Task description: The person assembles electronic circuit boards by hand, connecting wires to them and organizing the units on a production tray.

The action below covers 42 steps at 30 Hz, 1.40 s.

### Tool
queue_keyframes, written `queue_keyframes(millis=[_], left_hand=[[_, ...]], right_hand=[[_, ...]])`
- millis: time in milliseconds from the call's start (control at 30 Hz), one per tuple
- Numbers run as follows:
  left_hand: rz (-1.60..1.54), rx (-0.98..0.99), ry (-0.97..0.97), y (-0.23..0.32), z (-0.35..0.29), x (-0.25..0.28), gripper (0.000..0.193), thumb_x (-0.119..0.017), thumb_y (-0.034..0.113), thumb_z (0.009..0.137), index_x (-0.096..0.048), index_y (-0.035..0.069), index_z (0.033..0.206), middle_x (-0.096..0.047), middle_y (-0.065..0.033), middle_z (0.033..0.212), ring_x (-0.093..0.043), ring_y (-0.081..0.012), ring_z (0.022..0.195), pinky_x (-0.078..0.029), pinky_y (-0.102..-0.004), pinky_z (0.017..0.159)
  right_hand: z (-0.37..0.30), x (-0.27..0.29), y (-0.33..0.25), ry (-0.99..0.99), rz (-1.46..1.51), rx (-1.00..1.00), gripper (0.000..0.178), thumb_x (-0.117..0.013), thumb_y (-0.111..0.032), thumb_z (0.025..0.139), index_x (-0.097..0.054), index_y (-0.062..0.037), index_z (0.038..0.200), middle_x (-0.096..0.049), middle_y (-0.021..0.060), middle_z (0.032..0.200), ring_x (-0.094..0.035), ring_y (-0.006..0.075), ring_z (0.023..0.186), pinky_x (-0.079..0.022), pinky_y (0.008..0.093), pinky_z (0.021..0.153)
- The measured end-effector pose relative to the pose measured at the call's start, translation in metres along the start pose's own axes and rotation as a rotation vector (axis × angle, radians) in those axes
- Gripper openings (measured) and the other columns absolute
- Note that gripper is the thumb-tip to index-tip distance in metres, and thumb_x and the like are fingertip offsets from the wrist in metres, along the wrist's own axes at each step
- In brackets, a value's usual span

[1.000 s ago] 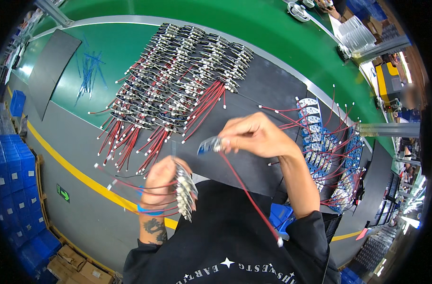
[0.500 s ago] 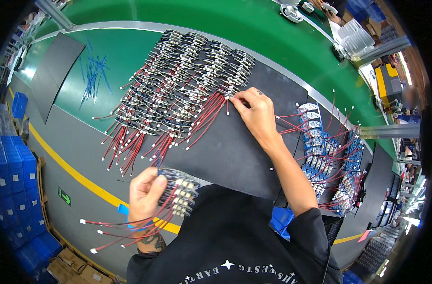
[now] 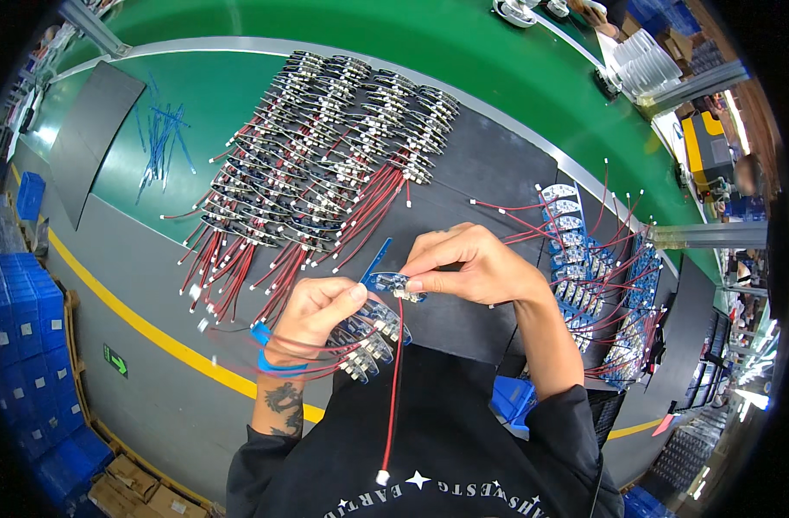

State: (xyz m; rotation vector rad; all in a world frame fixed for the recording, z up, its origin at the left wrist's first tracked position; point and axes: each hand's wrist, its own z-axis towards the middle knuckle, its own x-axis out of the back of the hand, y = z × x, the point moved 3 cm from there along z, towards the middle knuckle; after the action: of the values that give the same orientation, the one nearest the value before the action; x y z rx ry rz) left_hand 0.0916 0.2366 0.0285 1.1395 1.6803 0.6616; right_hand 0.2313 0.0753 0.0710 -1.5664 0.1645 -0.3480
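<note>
In my left hand point(image 3: 316, 315) is a fanned stack of small curved circuit boards point(image 3: 373, 332), their red and black wires trailing left past my wrist. A thin blue strip point(image 3: 377, 259) stands up by my left thumb, against the left end of a single circuit board point(image 3: 392, 282). That board's right end is pinched between thumb and fingers of my right hand point(image 3: 463, 263). From it one red and black wire point(image 3: 396, 380) hangs to a white connector point(image 3: 383, 476) in front of my shirt. Beyond my hands, overlapping rows of circuit boards point(image 3: 325, 129) lie with wires toward me.
Several loose blue strips point(image 3: 163, 142) lie on the green tabletop, beside a dark board point(image 3: 92, 134). More circuit boards with blue edges point(image 3: 571, 250) stand in rows at the right on a black mat point(image 3: 489, 164). Blue bins point(image 3: 27, 319) are stacked at far left.
My right hand has come back from the near end of the rows and now pinches a single board. My left hand has moved right and up with its stack, meeting it.
</note>
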Motion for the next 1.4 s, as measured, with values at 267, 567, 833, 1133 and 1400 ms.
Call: queue_keyframes(millis=[267,567,833,1133,1400], left_hand=[[-0.268,0.058,-0.063,-0.012,-0.015,0.019,0.039,-0.055,0.026,0.094,-0.065,-0.01,0.086,-0.068,-0.0187,0.078,-0.068,-0.0235,0.066,-0.055,-0.0314,0.062],[-0.152,-0.17,0.322,-0.017,-0.039,0.048,0.033,-0.059,0.027,0.092,-0.061,-0.005,0.088,-0.066,-0.0137,0.075,-0.065,-0.0208,0.062,-0.054,-0.0313,0.057],[-0.102,-0.465,0.617,0.006,-0.1,0.086,0.027,-0.058,0.023,0.095,-0.059,-0.001,0.082,-0.064,-0.0108,0.079,-0.061,-0.0141,0.065,-0.049,-0.027,0.06],[0.189,-0.244,0.318,0.014,-0.023,-0.008,0.02,-0.057,0.01,0.096,-0.068,-0.007,0.099,-0.069,-0.0062,0.085,-0.06,-0.0058,0.074,-0.049,-0.0204,0.064],[0.284,-0.061,0.061,-0.004,-0.018,0.001,0.031,-0.053,0.02,0.099,-0.066,-0.007,0.092,-0.068,-0.0065,0.082,-0.06,-0.0063,0.074,-0.048,-0.0211,0.064]], right_hand=[[0.019,-0.015,-0.001,-0.138,0.011,0.022,0.015,-0.07,-0.002,0.082,-0.071,0.0023,0.097,-0.068,0.0119,0.083,-0.065,0.0194,0.075,-0.049,0.0311,0.064],[0.019,0.017,-0.011,0.148,-0.304,0.084,0.011,-0.069,-0.004,0.082,-0.071,0.0011,0.091,-0.068,0.0108,0.08,-0.066,0.0209,0.074,-0.05,0.0328,0.064],[0.032,0.044,0.032,0.44,-0.806,0.209,0.011,-0.07,-0.003,0.079,-0.068,0.0038,0.087,-0.064,0.0148,0.077,-0.063,0.0288,0.067,-0.049,0.0357,0.06],[0.01,-0.021,-0.011,0.034,-0.107,-0.044,0.017,-0.073,-0.012,0.081,-0.069,0.0001,0.093,-0.064,0.0088,0.079,-0.062,0.0175,0.068,-0.049,0.0298,0.059],[-0.003,-0.011,-0.011,0.071,-0.072,-0.028,0.013,-0.071,-0.002,0.08,-0.071,0.0005,0.093,-0.067,0.0098,0.082,-0.064,0.0181,0.073,-0.048,0.0294,0.063]])
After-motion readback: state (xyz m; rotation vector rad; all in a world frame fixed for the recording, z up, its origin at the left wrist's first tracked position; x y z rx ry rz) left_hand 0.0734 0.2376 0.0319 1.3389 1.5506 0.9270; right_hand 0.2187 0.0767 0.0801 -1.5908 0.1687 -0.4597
